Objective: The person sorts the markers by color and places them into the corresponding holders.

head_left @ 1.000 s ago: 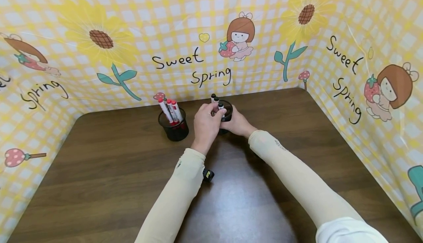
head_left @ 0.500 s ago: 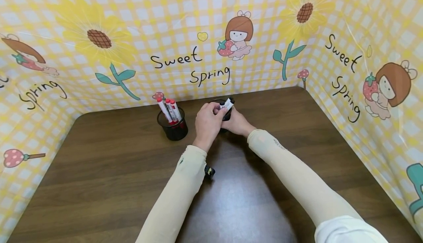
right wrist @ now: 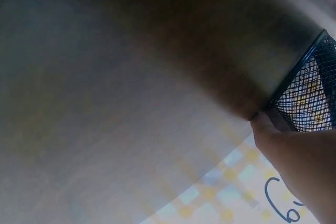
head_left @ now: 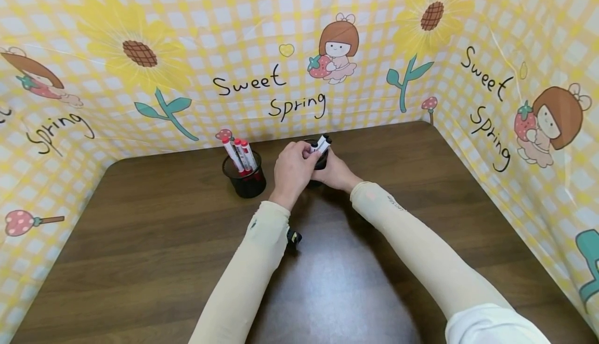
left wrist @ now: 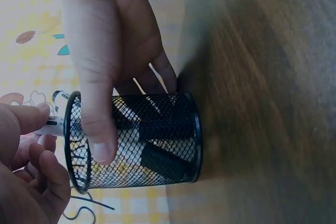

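In the head view, my left hand point(head_left: 292, 170) is over the rim of the right-hand black mesh pen cup. Its thumb and fingers pinch a white marker point(left wrist: 52, 126) with a black cap. My right hand point(head_left: 339, 172) grips this mesh pen cup point(left wrist: 128, 174) from the side, the thumb lying along the mesh in the left wrist view. Several black-capped markers point(head_left: 324, 143) lean to the right out of the cup. Dark marker ends show through the mesh. In the right wrist view, a fingertip point(right wrist: 262, 124) rests at the cup's base.
A second mesh pen cup point(head_left: 248, 185) stands to the left with several red-capped white markers point(head_left: 241, 154) in it. Both cups are near the back edge of the brown wooden table point(head_left: 154, 240). A yellow checked cloth point(head_left: 252, 32) hangs behind and along the sides.
The black-capped markers, nearly upright and toward the left of the cup before, now lean together to the right. The right hand keeps its hold on the cup; the red-capped markers have not moved.
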Motion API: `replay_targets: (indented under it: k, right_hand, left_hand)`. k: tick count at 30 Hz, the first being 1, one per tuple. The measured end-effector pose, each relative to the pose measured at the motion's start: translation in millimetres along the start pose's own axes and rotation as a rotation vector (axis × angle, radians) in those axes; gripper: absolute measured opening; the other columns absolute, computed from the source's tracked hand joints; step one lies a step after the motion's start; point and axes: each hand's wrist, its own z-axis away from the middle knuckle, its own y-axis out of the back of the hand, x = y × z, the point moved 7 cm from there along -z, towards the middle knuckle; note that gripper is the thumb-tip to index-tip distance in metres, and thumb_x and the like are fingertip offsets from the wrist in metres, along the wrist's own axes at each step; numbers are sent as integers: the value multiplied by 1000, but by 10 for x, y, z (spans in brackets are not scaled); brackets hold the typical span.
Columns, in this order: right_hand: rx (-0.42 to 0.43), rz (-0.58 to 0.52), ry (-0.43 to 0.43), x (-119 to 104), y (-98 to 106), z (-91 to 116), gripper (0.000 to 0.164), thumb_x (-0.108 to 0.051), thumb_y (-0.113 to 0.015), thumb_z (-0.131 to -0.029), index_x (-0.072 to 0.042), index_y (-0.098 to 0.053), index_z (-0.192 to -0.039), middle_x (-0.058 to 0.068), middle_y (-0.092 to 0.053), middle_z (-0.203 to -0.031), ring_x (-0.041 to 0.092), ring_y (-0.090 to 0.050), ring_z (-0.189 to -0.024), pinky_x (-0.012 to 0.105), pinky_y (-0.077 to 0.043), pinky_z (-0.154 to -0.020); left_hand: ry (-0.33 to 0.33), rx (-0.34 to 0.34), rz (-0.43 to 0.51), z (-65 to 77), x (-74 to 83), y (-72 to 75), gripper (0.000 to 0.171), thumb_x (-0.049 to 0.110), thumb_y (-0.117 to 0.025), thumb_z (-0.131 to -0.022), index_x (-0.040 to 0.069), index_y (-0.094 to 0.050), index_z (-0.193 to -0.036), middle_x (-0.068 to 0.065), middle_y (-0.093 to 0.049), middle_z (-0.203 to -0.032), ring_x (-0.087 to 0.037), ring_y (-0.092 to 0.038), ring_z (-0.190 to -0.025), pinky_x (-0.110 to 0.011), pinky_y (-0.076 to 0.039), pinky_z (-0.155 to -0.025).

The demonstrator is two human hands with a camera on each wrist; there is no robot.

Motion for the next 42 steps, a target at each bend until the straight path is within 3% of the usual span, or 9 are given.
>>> replay_targets:
  k: [5,13,17,22,28,34,37,42]
  right_hand:
    - [-8,2,-11,8,-11,3,87,-27,-81,-85,-2,-28,-149,20,-53,-141,30,-53,-125,41,-39,-107]
    - [5,46,-11,21,-5,0,79,-25,-80,-85,-1,-33,-144,21,-57,-135,33,-55,-121,43,-42,-105]
    - [-4,37,-2,7,-39,-10,80,-26,-80,-85,-1,-33,-145,21,-57,-134,32,-56,-119,43,-42,-104]
    - [-28,-1,-10,-13,-84,-22,82,-32,-80,-87,-3,-32,-146,19,-58,-132,30,-55,-119,41,-42,-104]
    - [-51,-52,-64,23,-57,-10,97,-40,-83,-84,-5,-25,-154,19,-52,-139,29,-50,-127,41,-39,-107]
    - [-82,-69,-85,149,33,6,106,-41,-83,-84,-6,-16,-158,19,-42,-148,28,-40,-137,42,-33,-112]
    - [-111,-57,-137,211,102,81,107,-42,-81,-86,-3,-12,-158,22,-36,-152,31,-36,-140,46,-33,-112]
    - [-170,155,-204,208,254,355,113,-52,-72,-91,4,0,-159,31,-15,-161,40,-23,-147,52,-27,-115]
  left_hand:
    - [20,-23,20,1,-32,-18,26,34,-72,-95,10,-73,-105,-1,-62,-93,-20,-59,-81,-37,-48,-70]
    - [-6,-94,33,36,-34,-98,34,38,-72,-95,11,-73,-115,-1,-58,-93,-20,-55,-79,-35,-46,-68]
    - [-27,-89,66,83,-78,-56,34,37,-73,-95,10,-72,-115,-1,-58,-93,-20,-54,-79,-34,-45,-69]
    - [-51,-66,139,203,-168,96,28,32,-71,-97,10,-72,-115,-1,-59,-92,-19,-54,-79,-34,-46,-69]
    - [-104,-87,165,410,-297,333,20,25,-67,-100,10,-73,-112,1,-65,-95,-16,-58,-82,-34,-49,-74]
    - [-127,-126,82,625,-445,599,23,28,-65,-101,12,-72,-117,1,-66,-101,-17,-57,-85,-36,-49,-76]
    - [-117,-167,25,723,-549,716,29,31,-64,-101,13,-69,-124,-1,-64,-107,-19,-58,-91,-39,-50,-81]
    - [-107,-297,-113,859,-696,831,54,41,-64,-100,13,-54,-145,-8,-54,-135,-27,-52,-122,-50,-44,-102]
